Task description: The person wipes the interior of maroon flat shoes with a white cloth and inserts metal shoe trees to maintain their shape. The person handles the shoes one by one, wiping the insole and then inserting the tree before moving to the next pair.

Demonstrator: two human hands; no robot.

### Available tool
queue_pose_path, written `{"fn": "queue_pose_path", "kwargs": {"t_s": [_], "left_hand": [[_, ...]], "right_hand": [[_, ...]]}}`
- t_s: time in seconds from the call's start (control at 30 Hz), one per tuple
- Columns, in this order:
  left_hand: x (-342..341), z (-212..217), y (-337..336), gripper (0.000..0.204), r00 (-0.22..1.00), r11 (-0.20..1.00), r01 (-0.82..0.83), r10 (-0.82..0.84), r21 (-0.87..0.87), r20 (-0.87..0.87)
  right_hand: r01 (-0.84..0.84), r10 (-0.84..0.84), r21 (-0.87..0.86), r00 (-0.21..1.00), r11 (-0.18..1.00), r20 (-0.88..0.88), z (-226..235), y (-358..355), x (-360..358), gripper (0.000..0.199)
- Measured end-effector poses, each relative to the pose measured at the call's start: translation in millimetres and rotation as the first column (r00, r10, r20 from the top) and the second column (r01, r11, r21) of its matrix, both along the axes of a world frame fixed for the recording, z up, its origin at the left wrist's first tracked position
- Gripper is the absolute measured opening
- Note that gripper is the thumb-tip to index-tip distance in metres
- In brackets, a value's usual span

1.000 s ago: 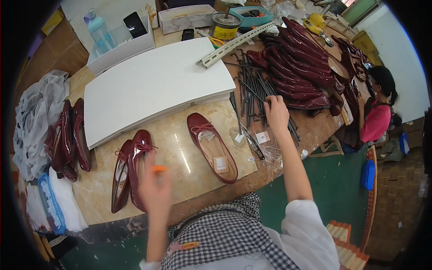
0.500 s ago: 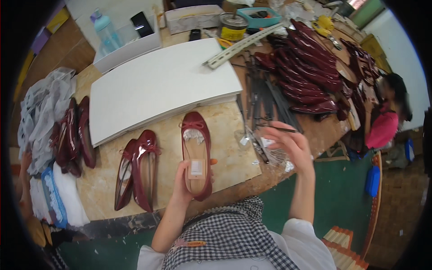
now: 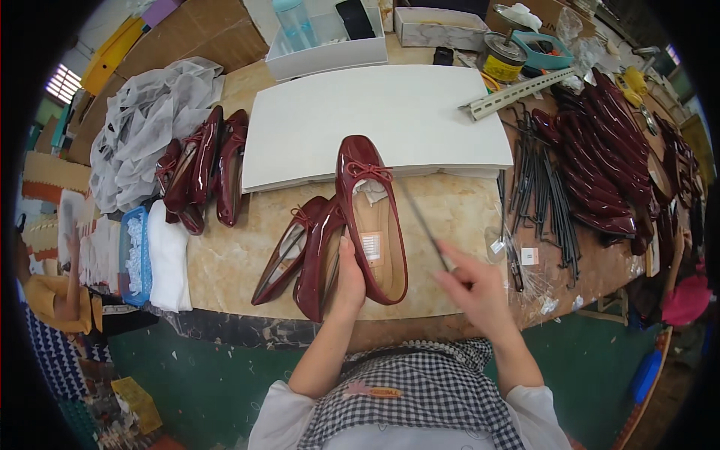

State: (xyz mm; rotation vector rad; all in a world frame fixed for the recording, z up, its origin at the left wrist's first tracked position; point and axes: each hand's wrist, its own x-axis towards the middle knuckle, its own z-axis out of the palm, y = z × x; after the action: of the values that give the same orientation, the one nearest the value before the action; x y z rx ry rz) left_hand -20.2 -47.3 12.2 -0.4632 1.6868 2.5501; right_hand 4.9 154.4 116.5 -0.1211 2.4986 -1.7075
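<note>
My left hand (image 3: pixel 350 277) grips a glossy dark red ballet flat (image 3: pixel 400 270) by its side, toe pointing away and the opening facing up. A bow crosses its front, white crumpled paper (image 3: pixel 370 190) fills the toe, and a small paper tag (image 3: pixel 370 248) lies on the insole. Pinched in my right hand (image 3: pixel 476 289) is a thin dark shoe stick (image 3: pixel 424 223), slanting up toward the shoe's toe; its far end is blurred. Left of the held shoe, a matching pair of flats (image 3: pixel 313 281) rests on the table, with dark sticks inside.
White sheets (image 3: pixel 360 112) are stacked behind, with a metal angle bar (image 3: pixel 521 94) on their corner. More sticks (image 3: pixel 547 202) and piled red shoes (image 3: pixel 600 165) lie right. Left are finished-looking flats (image 3: pixel 201 169), tissue (image 3: pixel 154 127) and a blue basket (image 3: pixel 135 255). Other people work both sides.
My view has shifted left. My right hand has brought the stick from beside the stick pile to the held shoe. The shoe now stands nearer the pair on the table.
</note>
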Motion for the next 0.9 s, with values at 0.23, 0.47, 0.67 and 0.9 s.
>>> {"fn": "queue_pose_path", "kwargs": {"t_s": [0.23, 0.47, 0.67, 0.9], "left_hand": [[0, 14, -10, 0.069, 0.984, 0.986, 0.100, -0.118, -0.130, -0.134], [7, 17, -3, 0.080, 0.961, 0.958, 0.117, -0.176, -0.263, -0.214], [21, 16, 23, 0.086, 0.973, 0.985, 0.038, -0.076, -0.169, -0.220], [29, 57, -28, 0.045, 0.954, 0.492, 0.112, -0.297, -0.863, -0.046]], "right_hand": [[-0.164, 0.205, -0.204, 0.958, 0.965, 0.202, 4, -26, -17, 0.037], [-0.016, 0.021, 0.037, 0.992, 0.999, -0.128, 1, -47, -21, 0.031], [0.144, 0.018, 0.308, 0.883, 0.941, -0.468, -35, -74, -14, 0.033], [-0.074, 0.072, -0.035, 0.995, 0.997, -0.067, -29, -23, 0, 0.044]]}}
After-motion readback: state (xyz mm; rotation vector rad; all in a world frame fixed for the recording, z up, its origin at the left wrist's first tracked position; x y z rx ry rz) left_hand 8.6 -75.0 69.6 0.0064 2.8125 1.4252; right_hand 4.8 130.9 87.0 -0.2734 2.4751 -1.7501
